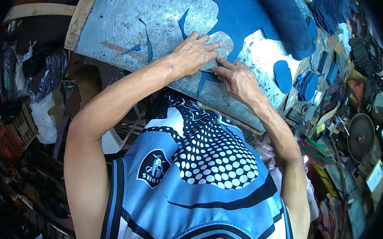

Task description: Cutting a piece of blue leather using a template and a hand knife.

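The left arm (85, 174) bends at the elbow on the left, and the left forearm (131, 88) slants far and rightward to a palm-down left hand (190, 56) with its fingers (212, 46) spread. The right arm (296, 193), also bent, sends the right forearm (279, 128) far and leftward to the right hand (238, 80), whose partly curled fingers point left, near the left fingertips; how firmly they close is unclear.

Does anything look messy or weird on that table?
A bit: pointy blue scraps lie scattered on the metal tabletop, and the big blue sheet has uneven, cut-away edges. A brown streak also stands out against the gray metal.
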The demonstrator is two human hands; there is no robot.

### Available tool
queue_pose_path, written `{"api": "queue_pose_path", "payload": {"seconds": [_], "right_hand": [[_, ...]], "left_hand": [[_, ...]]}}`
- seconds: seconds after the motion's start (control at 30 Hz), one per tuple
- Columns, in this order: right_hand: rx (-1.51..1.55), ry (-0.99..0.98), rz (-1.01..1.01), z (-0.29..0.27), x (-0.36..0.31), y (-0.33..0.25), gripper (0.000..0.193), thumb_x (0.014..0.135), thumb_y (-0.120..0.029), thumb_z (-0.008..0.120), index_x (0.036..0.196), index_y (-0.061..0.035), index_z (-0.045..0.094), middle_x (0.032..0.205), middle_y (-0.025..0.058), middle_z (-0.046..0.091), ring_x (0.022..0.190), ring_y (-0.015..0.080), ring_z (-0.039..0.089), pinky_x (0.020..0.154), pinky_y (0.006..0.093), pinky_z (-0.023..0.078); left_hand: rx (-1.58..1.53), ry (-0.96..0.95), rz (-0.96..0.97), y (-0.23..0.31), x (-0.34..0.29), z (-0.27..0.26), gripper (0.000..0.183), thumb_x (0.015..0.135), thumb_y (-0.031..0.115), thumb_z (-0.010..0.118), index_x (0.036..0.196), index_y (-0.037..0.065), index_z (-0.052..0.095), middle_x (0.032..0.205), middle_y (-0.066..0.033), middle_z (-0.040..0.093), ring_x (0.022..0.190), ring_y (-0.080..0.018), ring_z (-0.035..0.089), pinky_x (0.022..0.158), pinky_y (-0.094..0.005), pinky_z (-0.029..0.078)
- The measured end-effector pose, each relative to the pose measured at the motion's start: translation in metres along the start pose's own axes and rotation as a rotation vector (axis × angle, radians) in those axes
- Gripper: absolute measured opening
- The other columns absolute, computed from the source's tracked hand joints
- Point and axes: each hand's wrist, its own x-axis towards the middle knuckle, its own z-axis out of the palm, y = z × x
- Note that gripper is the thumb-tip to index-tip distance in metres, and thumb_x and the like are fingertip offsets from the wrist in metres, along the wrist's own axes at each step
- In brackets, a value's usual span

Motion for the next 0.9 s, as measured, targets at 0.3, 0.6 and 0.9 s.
{"api": "queue_pose_path", "payload": {"seconds": [0.3, 0.6, 0.9], "right_hand": [[-0.083, -0.056, -0.151, -0.016, 0.015, 0.035, 0.034, 0.081, -0.012, 0.068, 0.114, -0.0188, 0.073, 0.13, 0.0045, 0.066, 0.101, 0.029, 0.067, 0.088, 0.0447, 0.053], [-0.123, -0.086, -0.178, -0.042, 0.028, 0.066, 0.029, 0.086, -0.013, 0.067, 0.115, -0.0179, 0.071, 0.138, 0.0113, 0.059, 0.11, 0.0346, 0.064, 0.092, 0.0454, 0.051], [-0.05, -0.179, -0.139, -0.049, 0.041, 0.091, 0.024, 0.087, -0.017, 0.067, 0.11, -0.0209, 0.074, 0.133, -0.0011, 0.064, 0.11, 0.0282, 0.065, 0.097, 0.0457, 0.047]], "left_hand": [[-0.007, -0.071, -0.05, 0.01, 0.003, -0.006, 0.039, 0.09, 0.005, 0.056, 0.126, 0.016, 0.063, 0.151, -0.0018, 0.046, 0.128, -0.0278, 0.048, 0.106, -0.0459, 0.037], [-0.022, -0.161, -0.082, 0.015, 0.002, -0.018, 0.041, 0.09, 0.003, 0.054, 0.127, 0.018, 0.063, 0.154, -0.003, 0.042, 0.131, -0.0301, 0.046, 0.105, -0.0459, 0.037], [-0.042, -0.19, -0.075, 0.017, 0.005, -0.022, 0.048, 0.084, -0.001, 0.061, 0.128, 0.019, 0.063, 0.154, -0.0053, 0.042, 0.131, -0.0322, 0.046, 0.106, -0.0455, 0.037]]}}
